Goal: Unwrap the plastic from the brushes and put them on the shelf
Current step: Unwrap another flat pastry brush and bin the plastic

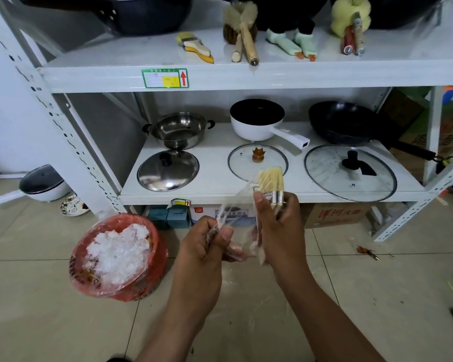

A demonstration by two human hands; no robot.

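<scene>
**A:** What are the two hands doing?

**B:** The left hand [209,241] has curled fingers and pinches a twisted end of the clear plastic wrap [234,205] between thumb and fingers. The right hand [280,226] is closed around the brush [271,178] just under its metal band. The pale bristles point up and away from the person. If it is one brush or two held together, I cannot tell.

**A:** And where does the plastic go?

**B:** It is stretched between both hands, from the left fingers up to the bristles. Another piece hangs down along the right palm. The handle is hidden inside the hand.

**A:** Where is the brush itself?

**B:** It is in the air, in front of the edge of the lower board [220,198] of a white metal shelf.

**A:** What is near the hands?

**B:** On the left, on the tiled floor [50,322], stands a red basket [156,273]. Crumpled plastic [118,253] lies in it.

**A:** And behind them?

**B:** On the lower board, a small glass lid [246,169] is just behind the bristles, with a white saucepan [256,128] behind it. To the left are a steel lid [168,171] and a steel pot [179,130]. To the right are a large glass lid [351,176] and a black wok [345,124]. On the upper board [272,74], other brushes lie in pairs: yellow-handled brushes [195,47], wooden-handled brushes [243,40], mint-green brushes [294,43] and fluffy yellow brushes [351,19].
</scene>
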